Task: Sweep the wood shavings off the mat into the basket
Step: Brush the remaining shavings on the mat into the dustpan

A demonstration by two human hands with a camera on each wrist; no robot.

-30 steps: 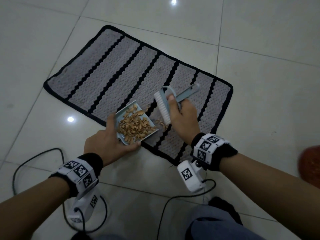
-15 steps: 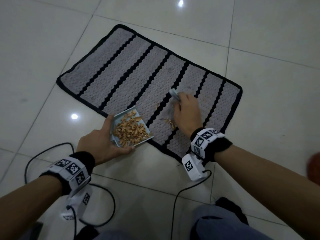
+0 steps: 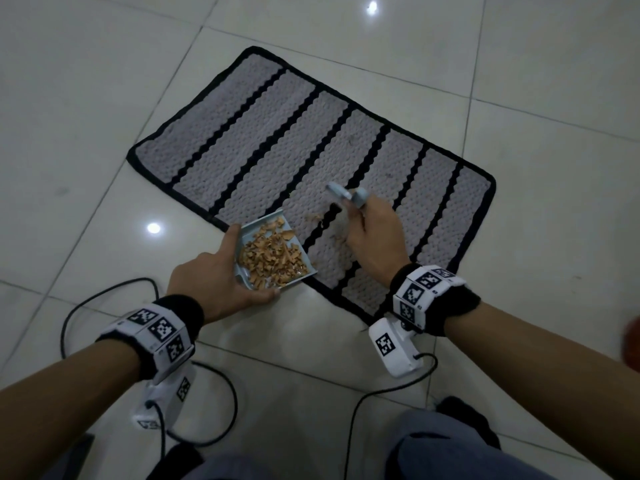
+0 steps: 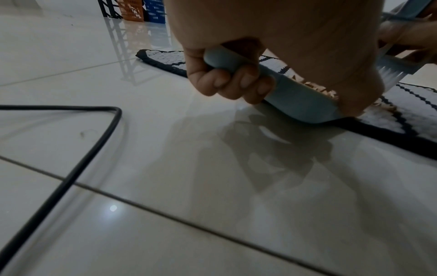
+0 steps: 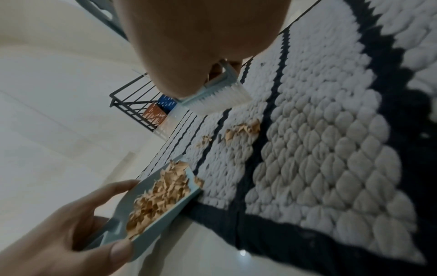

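Most wood shavings (image 3: pixel 272 259) now sit in the dustpan (image 3: pixel 242 268) gripped by the left hand (image 3: pixel 211 282) at the mat's (image 3: pixel 277 140) near edge; the right hand (image 3: pixel 372 237), clasping the brush (image 5: pixel 217 99), has drawn back behind a few stragglers (image 5: pixel 241 129). Basket possibly far left.

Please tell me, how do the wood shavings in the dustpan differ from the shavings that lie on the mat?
The shavings in the dustpan form one big heap; the shavings on the mat are only a few small scattered bits. The heap sits in the dustpan that the left hand holds; the loose bits lie near the brush in the right hand. Both are light brown curls.
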